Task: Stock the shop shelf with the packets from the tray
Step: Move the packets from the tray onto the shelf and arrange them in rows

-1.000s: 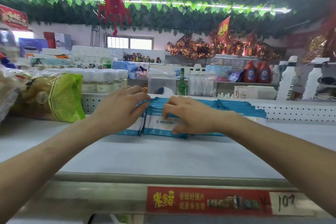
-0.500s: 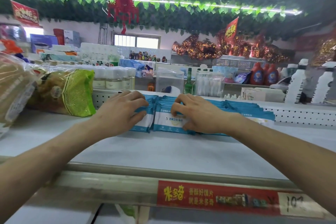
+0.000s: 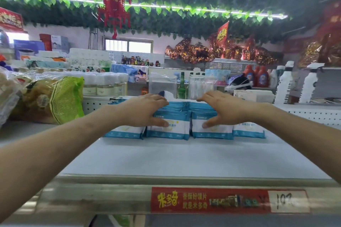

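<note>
2-handed, bracketing packets (image 3: 168,129) on shelf (image 3: 166,156): pinching left ones with left hand (image 3: 142,110), thumb in front, fingers curled over top; touching right ones with right hand (image 3: 225,110), thumb only, fingers spread above.

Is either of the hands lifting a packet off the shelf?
No, the left hand and right hand rest on packets standing on the shelf.
</note>
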Tool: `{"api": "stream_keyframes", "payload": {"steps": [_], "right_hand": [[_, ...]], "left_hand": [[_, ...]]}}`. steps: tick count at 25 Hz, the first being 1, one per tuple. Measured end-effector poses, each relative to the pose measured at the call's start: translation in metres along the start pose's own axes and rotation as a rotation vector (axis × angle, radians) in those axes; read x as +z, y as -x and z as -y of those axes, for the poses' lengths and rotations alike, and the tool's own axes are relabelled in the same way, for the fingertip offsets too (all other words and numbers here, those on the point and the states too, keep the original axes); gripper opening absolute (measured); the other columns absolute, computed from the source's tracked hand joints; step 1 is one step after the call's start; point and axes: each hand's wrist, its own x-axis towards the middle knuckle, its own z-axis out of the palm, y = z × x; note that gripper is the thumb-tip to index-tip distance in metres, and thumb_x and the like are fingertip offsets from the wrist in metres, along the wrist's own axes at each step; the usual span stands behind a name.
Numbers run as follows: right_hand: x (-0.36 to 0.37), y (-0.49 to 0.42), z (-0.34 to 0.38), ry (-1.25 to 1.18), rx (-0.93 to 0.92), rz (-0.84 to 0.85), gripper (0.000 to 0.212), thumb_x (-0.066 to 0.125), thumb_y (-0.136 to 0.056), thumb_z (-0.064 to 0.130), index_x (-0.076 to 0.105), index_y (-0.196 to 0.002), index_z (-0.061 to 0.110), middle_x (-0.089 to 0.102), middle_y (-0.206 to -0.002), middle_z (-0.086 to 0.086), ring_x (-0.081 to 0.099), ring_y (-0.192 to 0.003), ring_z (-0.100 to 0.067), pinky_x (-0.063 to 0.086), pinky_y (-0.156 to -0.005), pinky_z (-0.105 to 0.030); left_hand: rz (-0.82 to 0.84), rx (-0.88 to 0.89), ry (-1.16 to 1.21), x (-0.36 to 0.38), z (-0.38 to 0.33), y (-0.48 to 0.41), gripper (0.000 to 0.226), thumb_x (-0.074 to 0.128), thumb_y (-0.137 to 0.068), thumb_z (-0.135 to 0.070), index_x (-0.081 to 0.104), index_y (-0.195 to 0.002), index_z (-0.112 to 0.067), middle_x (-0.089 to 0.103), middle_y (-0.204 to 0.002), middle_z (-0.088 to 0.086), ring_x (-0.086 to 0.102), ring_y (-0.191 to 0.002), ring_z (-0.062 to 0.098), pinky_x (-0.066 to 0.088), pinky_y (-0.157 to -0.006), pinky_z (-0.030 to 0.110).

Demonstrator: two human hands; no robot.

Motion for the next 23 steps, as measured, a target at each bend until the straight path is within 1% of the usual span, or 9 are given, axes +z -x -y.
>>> {"api": "stream_keyframes", "payload": {"steps": [2,3,6,9,12,14,17,21,23], "right_hand": [[0.01,0.003,-0.007,0.051,0.033,0.115,0.112,0.068,-0.078,0.076,0.012,-0.163,0.027,0.021,-0.167,0.002,0.026,-0.151,-0.023,0.025,-0.125,-0.044],[0.016,0.004,-0.009,0.069,0.033,0.149,0.116,0.068,-0.078,0.077,0.009,-0.163,0.026,0.018,-0.169,0.002,0.024,-0.153,-0.023,0.023,-0.126,-0.042],[0.031,0.003,-0.017,0.013,0.032,0.174,0.11,0.067,-0.082,0.073,0.009,-0.163,0.027,0.021,-0.167,0.006,0.029,-0.15,-0.021,0.026,-0.122,-0.038],[0.037,0.0,-0.021,-0.04,0.022,0.153,0.106,0.069,-0.083,0.069,0.011,-0.163,0.029,0.023,-0.166,0.009,0.032,-0.148,-0.019,0.029,-0.12,-0.038],[0.035,0.003,-0.021,-0.059,0.01,0.124,0.106,0.07,-0.083,0.068,0.012,-0.163,0.029,0.023,-0.166,0.008,0.032,-0.148,-0.019,0.028,-0.121,-0.039],[0.029,0.01,-0.025,-0.126,0.016,0.087,0.104,0.07,-0.084,0.067,0.013,-0.163,0.03,0.022,-0.167,0.007,0.031,-0.149,-0.019,0.028,-0.122,-0.038],[0.012,0.031,-0.049,-0.303,0.128,-0.011,0.096,0.072,-0.085,0.062,0.019,-0.161,0.035,0.024,-0.168,0.009,0.036,-0.148,-0.02,0.035,-0.119,-0.043],[-0.001,0.078,-0.098,-0.319,0.277,-0.074,0.092,0.068,-0.085,0.064,0.025,-0.16,0.033,0.03,-0.166,0.007,0.038,-0.146,-0.019,0.037,-0.118,-0.041],[0.002,0.1,-0.115,-0.324,0.327,-0.077,0.085,0.068,-0.089,0.057,0.028,-0.16,0.03,0.033,-0.166,0.005,0.039,-0.145,-0.019,0.037,-0.118,-0.04]], "left_hand": [[0.101,0.015,-0.051,0.008,-0.014,-0.017,0.098,0.054,-0.088,-0.077,0.023,-0.162,-0.021,0.027,-0.168,-0.002,0.031,-0.15,0.022,0.03,-0.122,0.043],[0.132,0.018,-0.075,0.014,-0.018,-0.023,0.101,0.054,-0.087,-0.079,0.02,-0.162,-0.021,0.025,-0.169,-0.002,0.032,-0.15,0.024,0.032,-0.122,0.044],[0.139,0.021,-0.092,0.026,-0.023,-0.034,0.1,0.051,-0.087,-0.081,0.019,-0.161,-0.02,0.029,-0.167,-0.002,0.041,-0.145,0.026,0.042,-0.115,0.047],[0.108,0.011,-0.113,0.029,-0.025,-0.034,0.099,0.049,-0.089,-0.08,0.019,-0.161,-0.02,0.031,-0.166,-0.002,0.042,-0.145,0.025,0.043,-0.114,0.046],[0.117,-0.008,-0.13,0.028,-0.028,-0.032,0.099,0.048,-0.089,-0.08,0.016,-0.162,-0.021,0.03,-0.166,-0.003,0.041,-0.145,0.024,0.043,-0.113,0.046],[0.128,-0.03,-0.101,0.025,-0.026,-0.032,0.099,0.047,-0.088,-0.081,0.014,-0.162,-0.023,0.031,-0.166,-0.003,0.043,-0.144,0.024,0.044,-0.112,0.045],[0.128,-0.081,0.018,0.014,-0.021,-0.028,0.098,0.046,-0.087,-0.081,0.012,-0.163,-0.028,0.032,-0.166,-0.003,0.046,-0.141,0.024,0.042,-0.115,0.044],[0.111,-0.099,0.061,0.001,-0.022,-0.027,0.098,0.042,-0.084,-0.083,0.012,-0.163,-0.033,0.033,-0.166,-0.003,0.049,-0.138,0.023,0.041,-0.114,0.042],[0.086,-0.108,0.073,-0.003,-0.029,-0.03,0.098,0.039,-0.082,-0.084,0.014,-0.162,-0.034,0.035,-0.165,-0.001,0.052,-0.136,0.024,0.044,-0.112,0.043]]}}
